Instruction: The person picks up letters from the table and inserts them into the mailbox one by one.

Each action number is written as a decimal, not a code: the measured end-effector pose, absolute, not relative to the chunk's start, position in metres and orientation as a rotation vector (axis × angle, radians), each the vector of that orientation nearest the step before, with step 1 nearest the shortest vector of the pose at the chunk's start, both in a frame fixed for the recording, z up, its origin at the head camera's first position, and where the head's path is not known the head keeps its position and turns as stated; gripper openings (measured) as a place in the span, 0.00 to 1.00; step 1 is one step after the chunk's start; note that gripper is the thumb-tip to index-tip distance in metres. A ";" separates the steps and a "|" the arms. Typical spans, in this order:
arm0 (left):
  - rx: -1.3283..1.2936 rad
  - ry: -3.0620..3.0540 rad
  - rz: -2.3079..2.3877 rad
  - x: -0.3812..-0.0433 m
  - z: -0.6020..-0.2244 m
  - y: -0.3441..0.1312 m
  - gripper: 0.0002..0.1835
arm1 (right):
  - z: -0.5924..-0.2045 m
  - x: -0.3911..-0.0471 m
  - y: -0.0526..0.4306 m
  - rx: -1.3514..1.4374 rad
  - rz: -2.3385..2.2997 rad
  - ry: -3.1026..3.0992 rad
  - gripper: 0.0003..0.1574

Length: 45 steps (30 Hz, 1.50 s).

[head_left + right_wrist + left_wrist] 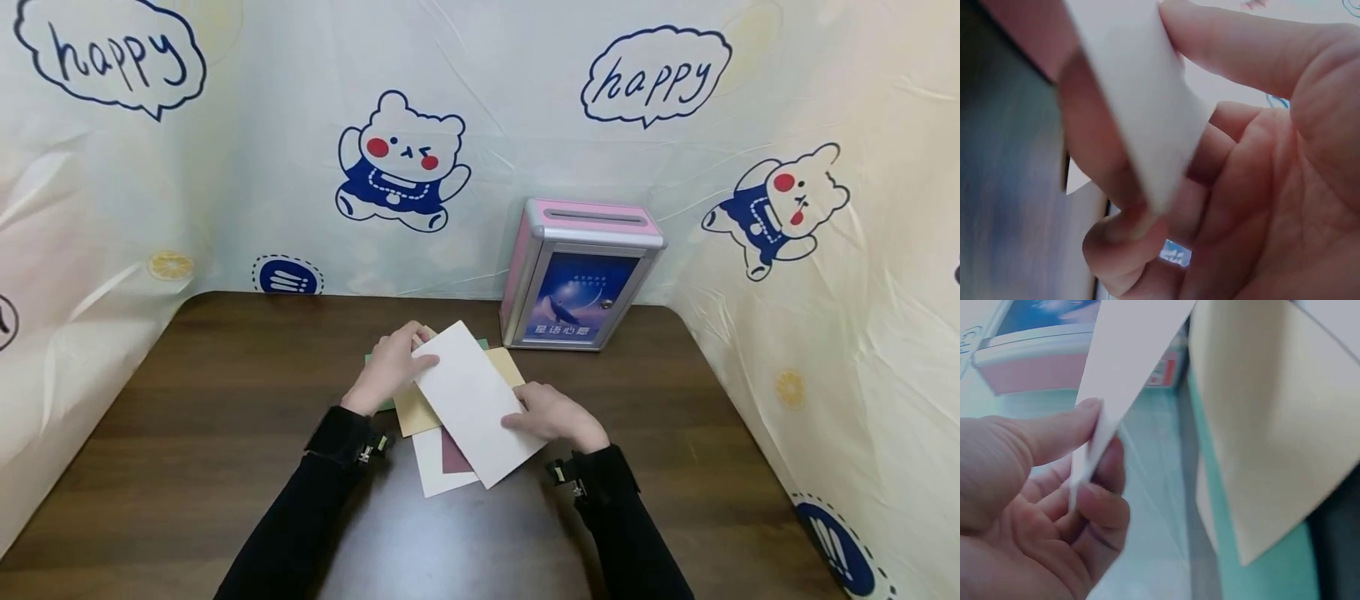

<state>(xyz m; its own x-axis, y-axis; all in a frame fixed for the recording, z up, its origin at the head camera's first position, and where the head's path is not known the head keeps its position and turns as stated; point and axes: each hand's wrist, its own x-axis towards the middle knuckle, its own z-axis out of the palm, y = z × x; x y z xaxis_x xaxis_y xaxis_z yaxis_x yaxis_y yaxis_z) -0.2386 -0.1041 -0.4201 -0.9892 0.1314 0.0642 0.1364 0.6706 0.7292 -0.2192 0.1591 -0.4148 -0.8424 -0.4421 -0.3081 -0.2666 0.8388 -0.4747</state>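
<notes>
Both hands hold a plain white card (474, 408) tilted above several loose paper pieces. My left hand (386, 367) pinches its upper left corner, thumb on the near face and fingers behind. At the lower right corner, my right hand (558, 415) grips it between thumb and curled fingers. Beneath it lie a yellow paper (416, 412), another white paper (431, 468) and a mauve paper (454, 455), all partly covered. A green paper (1210, 462) shows beside the yellow one in the left wrist view.
A pink and silver slotted box (581, 292) with a blue front picture stands at the table's back right. The brown wooden table (225, 467) is bordered by a printed cloth (285, 150) at the back and sides.
</notes>
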 end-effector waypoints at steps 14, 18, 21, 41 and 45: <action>-0.317 -2.471 -1.544 -0.230 -0.369 -0.096 0.17 | -0.402 -0.213 0.161 -0.477 -1.042 2.425 0.07; -0.321 -2.366 -1.700 -0.212 -0.342 -0.087 0.17 | -0.390 -0.210 0.161 -0.473 -1.178 2.355 0.07; -0.355 -2.291 -1.805 -0.199 -0.324 -0.082 0.17 | -0.375 -0.205 0.160 -0.482 -1.273 2.313 0.09; -1.009 -2.006 -1.495 -0.183 -0.318 -0.060 0.07 | -0.368 -0.219 0.169 -0.806 -1.524 2.472 0.19; -1.133 -1.948 -1.408 -0.181 -0.307 -0.052 0.09 | -0.339 -0.209 0.171 -0.852 -1.531 2.586 0.20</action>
